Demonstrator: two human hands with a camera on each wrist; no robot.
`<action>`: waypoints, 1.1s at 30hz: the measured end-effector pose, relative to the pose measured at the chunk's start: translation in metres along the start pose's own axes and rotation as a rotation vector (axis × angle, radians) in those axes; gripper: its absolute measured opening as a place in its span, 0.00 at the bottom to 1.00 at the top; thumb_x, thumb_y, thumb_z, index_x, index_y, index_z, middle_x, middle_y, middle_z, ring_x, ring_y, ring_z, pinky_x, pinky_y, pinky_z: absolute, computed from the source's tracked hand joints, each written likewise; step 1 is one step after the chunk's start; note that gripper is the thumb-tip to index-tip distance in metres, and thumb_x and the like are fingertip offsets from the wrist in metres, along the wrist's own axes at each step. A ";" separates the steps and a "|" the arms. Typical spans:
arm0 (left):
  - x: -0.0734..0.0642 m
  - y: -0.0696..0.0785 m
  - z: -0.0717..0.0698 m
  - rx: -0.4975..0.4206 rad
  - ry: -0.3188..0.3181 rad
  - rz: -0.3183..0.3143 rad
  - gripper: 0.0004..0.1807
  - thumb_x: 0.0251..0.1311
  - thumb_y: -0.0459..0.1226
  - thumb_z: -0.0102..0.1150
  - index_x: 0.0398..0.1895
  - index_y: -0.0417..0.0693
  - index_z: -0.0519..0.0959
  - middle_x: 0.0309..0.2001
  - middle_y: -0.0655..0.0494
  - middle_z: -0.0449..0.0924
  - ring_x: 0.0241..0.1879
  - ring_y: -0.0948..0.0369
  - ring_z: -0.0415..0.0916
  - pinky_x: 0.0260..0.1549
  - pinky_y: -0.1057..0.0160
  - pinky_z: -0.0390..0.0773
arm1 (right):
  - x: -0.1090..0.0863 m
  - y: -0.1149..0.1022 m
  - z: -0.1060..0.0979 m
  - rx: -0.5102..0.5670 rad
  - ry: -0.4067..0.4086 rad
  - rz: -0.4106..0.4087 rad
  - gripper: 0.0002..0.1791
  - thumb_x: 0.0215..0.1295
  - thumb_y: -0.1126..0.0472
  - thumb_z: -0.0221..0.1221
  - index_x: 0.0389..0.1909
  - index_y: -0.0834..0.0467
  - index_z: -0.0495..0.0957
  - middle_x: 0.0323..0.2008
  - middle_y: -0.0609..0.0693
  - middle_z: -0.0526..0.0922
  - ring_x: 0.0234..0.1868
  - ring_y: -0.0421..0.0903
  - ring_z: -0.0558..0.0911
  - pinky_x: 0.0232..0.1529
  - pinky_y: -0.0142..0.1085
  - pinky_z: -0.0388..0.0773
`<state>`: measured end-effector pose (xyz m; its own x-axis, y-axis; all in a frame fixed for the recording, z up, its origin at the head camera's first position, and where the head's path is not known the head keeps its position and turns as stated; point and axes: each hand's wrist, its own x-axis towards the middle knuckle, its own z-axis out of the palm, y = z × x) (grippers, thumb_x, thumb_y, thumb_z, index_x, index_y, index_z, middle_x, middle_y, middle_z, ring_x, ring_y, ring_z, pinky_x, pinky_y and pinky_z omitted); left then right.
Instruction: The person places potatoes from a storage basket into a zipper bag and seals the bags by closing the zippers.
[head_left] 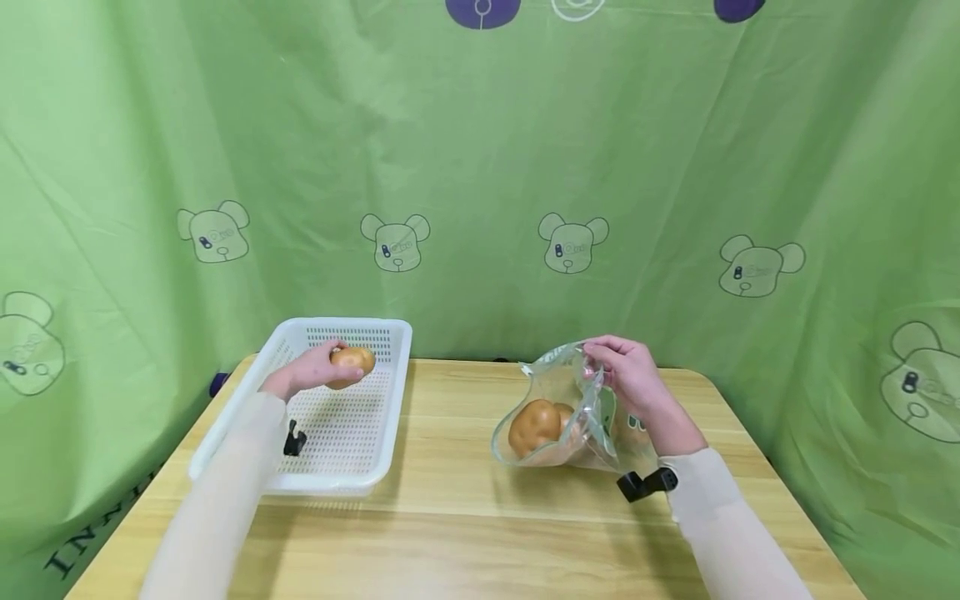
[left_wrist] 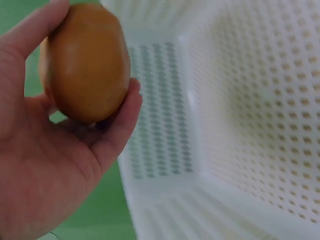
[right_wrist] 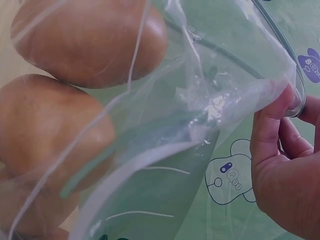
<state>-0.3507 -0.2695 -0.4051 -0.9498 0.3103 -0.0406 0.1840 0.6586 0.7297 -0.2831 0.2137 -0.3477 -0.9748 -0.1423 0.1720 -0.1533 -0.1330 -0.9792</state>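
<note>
My left hand (head_left: 313, 367) grips a smooth brown potato (head_left: 352, 365) above the far part of a white perforated basket (head_left: 386, 454). Close up in the left wrist view, thumb and fingers curl round the potato (left_wrist: 87, 62). On the right, my right hand (head_left: 633, 375) pinches the top edge of a clear plastic bag (head_left: 555, 371). Several potatoes (head_left: 534, 427) lie inside the bag, seen through its film. In the right wrist view the fingers (right_wrist: 272, 122) hold the bag's greenish rim, and potatoes (right_wrist: 90, 40) bulge at the left.
The basket stands on the left of a light wooden table (head_left: 450, 533), its inside showing bare mesh. A green curtain (head_left: 480, 167) with bear-head prints hangs behind and at both sides. A black wrist camera (head_left: 647, 483) sits on the right wrist.
</note>
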 end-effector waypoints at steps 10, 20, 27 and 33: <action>-0.019 0.054 0.010 -0.078 0.094 0.067 0.39 0.59 0.50 0.61 0.65 0.37 0.59 0.53 0.38 0.71 0.47 0.48 0.73 0.45 0.52 0.76 | -0.001 0.000 -0.003 0.011 0.002 0.012 0.08 0.65 0.67 0.58 0.30 0.55 0.84 0.21 0.48 0.80 0.21 0.39 0.78 0.22 0.27 0.75; -0.030 0.099 0.037 -0.300 0.067 0.155 0.34 0.64 0.44 0.56 0.69 0.46 0.55 0.59 0.38 0.65 0.54 0.46 0.69 0.52 0.49 0.71 | 0.000 0.000 -0.003 0.028 0.003 0.002 0.08 0.65 0.67 0.58 0.30 0.56 0.84 0.21 0.47 0.80 0.21 0.39 0.78 0.21 0.26 0.75; -0.039 0.123 0.057 -0.390 -0.004 0.178 0.35 0.64 0.42 0.55 0.71 0.46 0.53 0.63 0.37 0.61 0.59 0.45 0.65 0.60 0.45 0.62 | 0.000 0.000 -0.002 0.034 0.009 0.002 0.09 0.65 0.68 0.57 0.30 0.55 0.84 0.21 0.47 0.81 0.21 0.39 0.78 0.22 0.27 0.75; -0.043 0.137 0.076 -0.449 -0.102 0.223 0.35 0.62 0.40 0.55 0.71 0.48 0.54 0.63 0.39 0.63 0.59 0.47 0.65 0.61 0.45 0.60 | 0.000 -0.001 -0.001 0.038 0.009 0.011 0.08 0.64 0.67 0.58 0.29 0.55 0.84 0.22 0.47 0.81 0.21 0.39 0.78 0.22 0.27 0.75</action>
<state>-0.2656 -0.1404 -0.3556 -0.8659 0.4901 0.0996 0.2313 0.2158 0.9486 -0.2834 0.2152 -0.3467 -0.9778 -0.1347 0.1605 -0.1369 -0.1691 -0.9760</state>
